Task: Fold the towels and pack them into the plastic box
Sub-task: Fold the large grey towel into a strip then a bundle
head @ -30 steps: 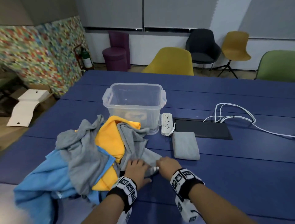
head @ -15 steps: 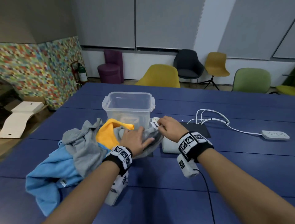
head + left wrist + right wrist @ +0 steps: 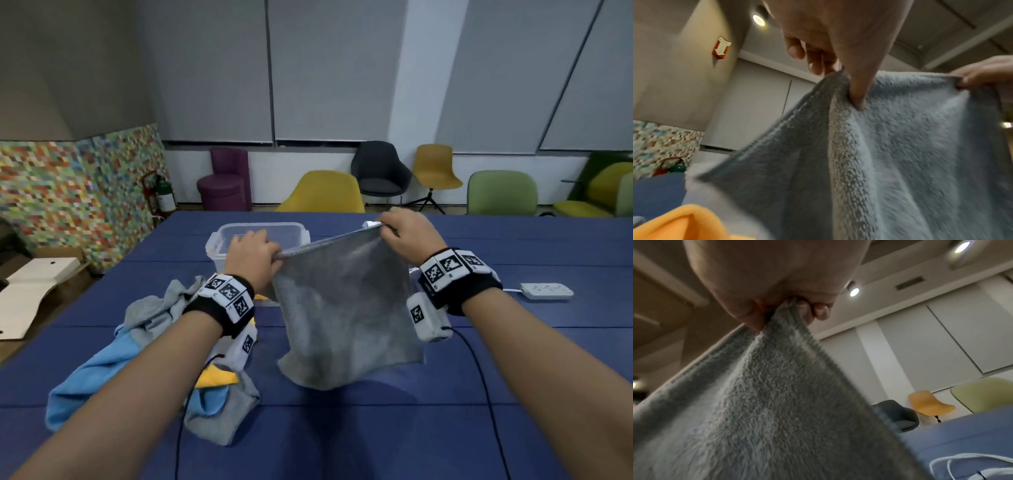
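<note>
Grey towel [image 3: 346, 315] hangs centre frame above surface [image 3: 513, 394]. Left hand [image 3: 251, 260] and right hand [image 3: 407, 234] pinch top corners. Looks soft, light, limp; corners best hold.

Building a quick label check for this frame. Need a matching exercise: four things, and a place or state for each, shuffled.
Things:
1. grey towel
2. plastic box
3. yellow towel
4. white power strip

Places or states:
A. on the table at far right, beyond the right wrist
B. held up spread by its top edge, left hand and right hand each pinching a corner
C. standing open on the table behind the left hand
D. in the crumpled pile under the left forearm

Pairs: 1-B, 2-C, 3-D, 4-A
</note>
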